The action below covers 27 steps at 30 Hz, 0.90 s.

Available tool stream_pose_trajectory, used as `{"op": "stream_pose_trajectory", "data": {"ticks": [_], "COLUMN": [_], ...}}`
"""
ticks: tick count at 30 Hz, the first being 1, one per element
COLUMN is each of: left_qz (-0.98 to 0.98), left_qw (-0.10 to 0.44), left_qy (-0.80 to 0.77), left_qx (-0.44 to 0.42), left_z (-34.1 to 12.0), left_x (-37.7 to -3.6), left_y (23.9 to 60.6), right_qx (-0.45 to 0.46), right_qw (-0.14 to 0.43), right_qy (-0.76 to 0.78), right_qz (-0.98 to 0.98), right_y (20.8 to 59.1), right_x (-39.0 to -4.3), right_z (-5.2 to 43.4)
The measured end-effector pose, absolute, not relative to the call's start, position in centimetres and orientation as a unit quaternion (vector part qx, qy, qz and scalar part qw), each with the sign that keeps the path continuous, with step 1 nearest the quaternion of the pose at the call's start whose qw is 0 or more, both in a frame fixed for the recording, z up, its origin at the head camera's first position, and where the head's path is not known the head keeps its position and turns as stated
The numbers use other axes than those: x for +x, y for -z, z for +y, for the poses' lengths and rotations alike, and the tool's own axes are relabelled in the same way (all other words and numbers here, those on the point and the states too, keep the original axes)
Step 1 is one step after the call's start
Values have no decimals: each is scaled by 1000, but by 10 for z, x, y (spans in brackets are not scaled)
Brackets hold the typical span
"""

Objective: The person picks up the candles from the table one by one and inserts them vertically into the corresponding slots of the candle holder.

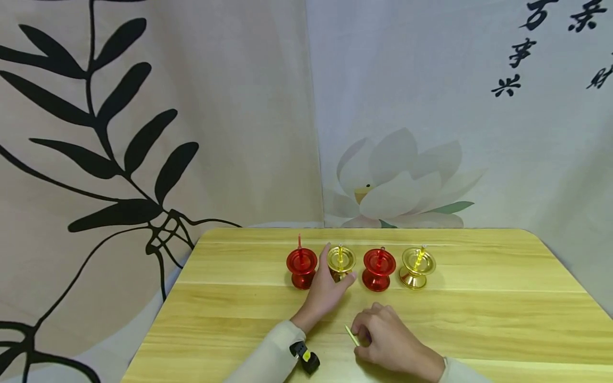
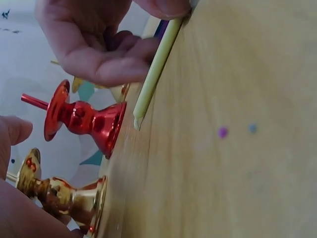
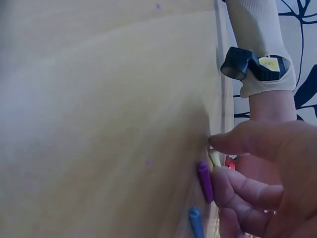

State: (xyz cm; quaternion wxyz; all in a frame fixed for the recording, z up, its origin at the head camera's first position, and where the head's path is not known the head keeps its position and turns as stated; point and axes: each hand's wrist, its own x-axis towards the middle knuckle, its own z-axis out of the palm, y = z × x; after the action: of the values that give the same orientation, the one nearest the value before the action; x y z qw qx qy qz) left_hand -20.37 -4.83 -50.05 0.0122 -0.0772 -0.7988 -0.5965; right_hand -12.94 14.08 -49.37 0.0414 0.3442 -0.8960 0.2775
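Four candle holders mid-frame; my left hand (image 1: 330,290) grips the gold holder (image 1: 341,261); right hand (image 1: 390,340) pinches a yellow candle (image 1: 351,335); I'd seat it upright.

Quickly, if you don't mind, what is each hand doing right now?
Left hand: grips the gold candle holder.
Right hand: pinches thin sticks on the table.

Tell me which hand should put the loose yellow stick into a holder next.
Probably the right hand: it already pinches the yellow stick against the table. The left hand rests around the gold holder, steadying it.
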Motion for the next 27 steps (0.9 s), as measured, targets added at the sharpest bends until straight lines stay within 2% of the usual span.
{"op": "stream_pose_trajectory", "data": {"ticks": [6, 12, 22, 27], "left_qz": [-802, -800, -804, -804], "left_qw": [25, 21, 26, 24], "left_qy": [590, 593, 587, 587], "left_qx": [-91, -88, -91, -92], "left_z": [-49, -51, -52, -52], "left_x": [-211, -214, -216, -216], "left_y": [505, 506, 504, 503], "right_qx": [337, 330, 334, 330], "right_qw": [-10, -38, -35, -13], "right_qy": [-328, -351, -369, -379], "right_qz": [-882, -875, -867, -864], "right_y": [490, 490, 491, 486], "right_x": [-134, -138, -143, -147], "right_z": [140, 139, 137, 139]}}
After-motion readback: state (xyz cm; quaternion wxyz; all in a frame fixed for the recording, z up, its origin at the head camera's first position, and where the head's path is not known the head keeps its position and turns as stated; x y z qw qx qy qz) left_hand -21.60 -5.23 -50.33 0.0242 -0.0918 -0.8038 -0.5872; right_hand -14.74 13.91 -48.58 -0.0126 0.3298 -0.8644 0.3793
